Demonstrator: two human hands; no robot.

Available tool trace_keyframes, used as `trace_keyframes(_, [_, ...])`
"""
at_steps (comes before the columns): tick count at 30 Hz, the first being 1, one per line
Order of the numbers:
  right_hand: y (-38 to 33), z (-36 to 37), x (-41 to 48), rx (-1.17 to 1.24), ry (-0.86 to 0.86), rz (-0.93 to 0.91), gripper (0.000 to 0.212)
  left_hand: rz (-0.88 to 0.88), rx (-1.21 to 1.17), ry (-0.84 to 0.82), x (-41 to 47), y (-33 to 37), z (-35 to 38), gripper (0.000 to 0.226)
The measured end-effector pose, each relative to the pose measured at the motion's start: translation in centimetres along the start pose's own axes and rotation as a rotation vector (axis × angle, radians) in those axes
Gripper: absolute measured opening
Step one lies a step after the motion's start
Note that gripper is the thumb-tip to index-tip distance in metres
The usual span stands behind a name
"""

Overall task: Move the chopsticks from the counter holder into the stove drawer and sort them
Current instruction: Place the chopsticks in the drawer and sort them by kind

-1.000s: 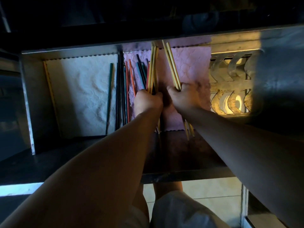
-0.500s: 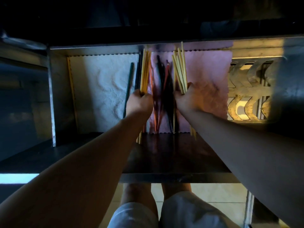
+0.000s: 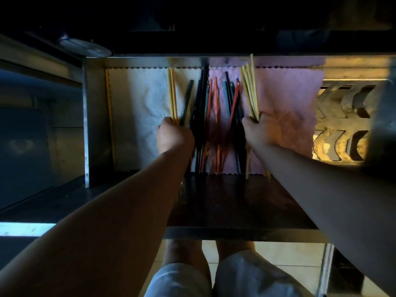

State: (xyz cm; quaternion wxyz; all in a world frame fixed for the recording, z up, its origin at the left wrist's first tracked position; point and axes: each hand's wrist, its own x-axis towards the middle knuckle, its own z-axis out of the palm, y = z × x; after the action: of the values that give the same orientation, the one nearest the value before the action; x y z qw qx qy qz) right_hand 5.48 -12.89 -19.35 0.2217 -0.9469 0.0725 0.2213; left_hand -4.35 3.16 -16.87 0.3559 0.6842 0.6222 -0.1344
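1. The yellow pair [image 3: 172, 95] of chopsticks is gripped in the left hand [image 3: 174, 137]. Its fingers are curled round the lower ends, and the tips point to the back of the open drawer [image 3: 87, 125].
2. The pale bundle [image 3: 249, 91] of wooden chopsticks is clamped in the fist of the right hand [image 3: 260, 130], fanning slightly toward the back wall.
3. Between the two hands, the mixed pile [image 3: 216, 116] of black, red and teal chopsticks lies loose on the drawer floor, some of them crossing.
4. A single yellow chopstick [image 3: 110, 116] lies along the drawer's left wall, well apart from the rest.
5. A white liner [image 3: 137, 103] covers the left half of the floor and a pink liner [image 3: 287, 108] the right; the pile straddles their seam.
6. A metal rack [image 3: 338, 133] with wavy cutouts sits just beside the pink liner, on the right.
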Motion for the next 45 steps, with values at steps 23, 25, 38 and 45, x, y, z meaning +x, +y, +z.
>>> trace_keyframes(23, [-0.4,-2.6,-1.3,0.595,-0.271,0.027,0.043,-0.249,-0.272,-0.124,-2.3,3.1,1.3,0.026])
trace_keyframes(25, [-0.2,-3.0,-1.2,0.587,-0.269,0.028,0.040,-0.264,-0.279,-0.130,-2.5,3.3,1.4,0.028])
trace_keyframes(38, [-0.2,-4.4,-1.9,0.634,-0.300,0.037,0.042,-0.261,-0.263,-0.146,-3.6,3.9,2.0,0.027])
trace_keyframes(45, [-0.6,-4.8,-2.1,0.658,-0.297,0.028,0.040,-0.191,-0.240,-0.171,-3.5,3.8,2.8,0.025])
